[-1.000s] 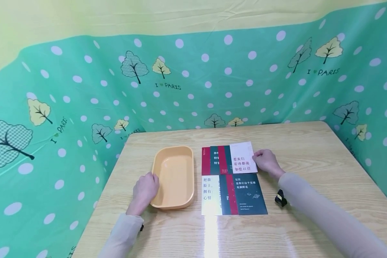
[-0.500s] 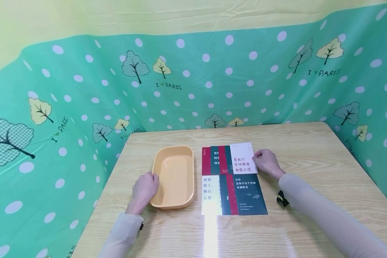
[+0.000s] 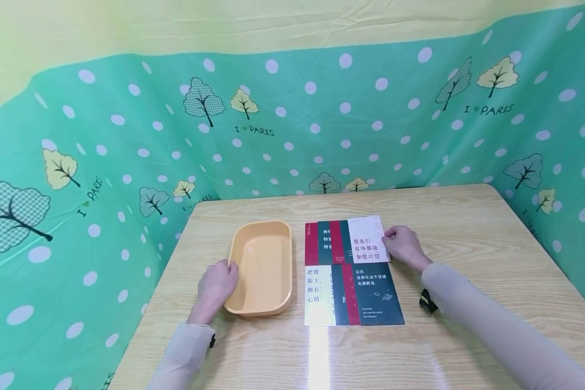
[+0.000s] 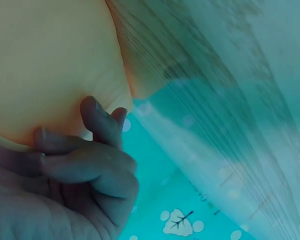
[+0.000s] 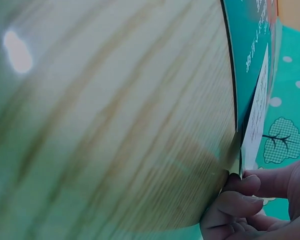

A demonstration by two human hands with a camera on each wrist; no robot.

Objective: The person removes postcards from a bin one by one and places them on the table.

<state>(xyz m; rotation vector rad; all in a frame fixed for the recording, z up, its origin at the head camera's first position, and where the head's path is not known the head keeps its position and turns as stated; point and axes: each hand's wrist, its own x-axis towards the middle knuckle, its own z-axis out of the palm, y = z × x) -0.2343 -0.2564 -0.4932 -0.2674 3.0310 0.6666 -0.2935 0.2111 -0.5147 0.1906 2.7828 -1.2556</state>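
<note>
A yellow-orange plastic tray (image 3: 262, 271) stands on the left part of the table. My left hand (image 3: 216, 286) grips its left rim; in the left wrist view the fingers (image 4: 97, 165) bend at the tray wall (image 4: 55, 65). To the right, overlapping cards lie in two rows. On top at the far row's right end is a white card (image 3: 368, 233) with red characters, and my right hand (image 3: 403, 246) pinches its right edge. That white card (image 5: 255, 120) is tilted up in the right wrist view, between thumb and fingers. Below it is a dark green card (image 3: 377, 295) with planets.
The near row also has a white card (image 3: 318, 287) at its left end. A red card (image 3: 311, 244) starts the far row. The wood-grain table (image 3: 448, 227) ends at a green dotted curtain (image 3: 292, 124) at the back and sides.
The tray has shifted slightly left with my left hand. The white card's far edge has come slightly nearer while my right hand keeps hold of it.
</note>
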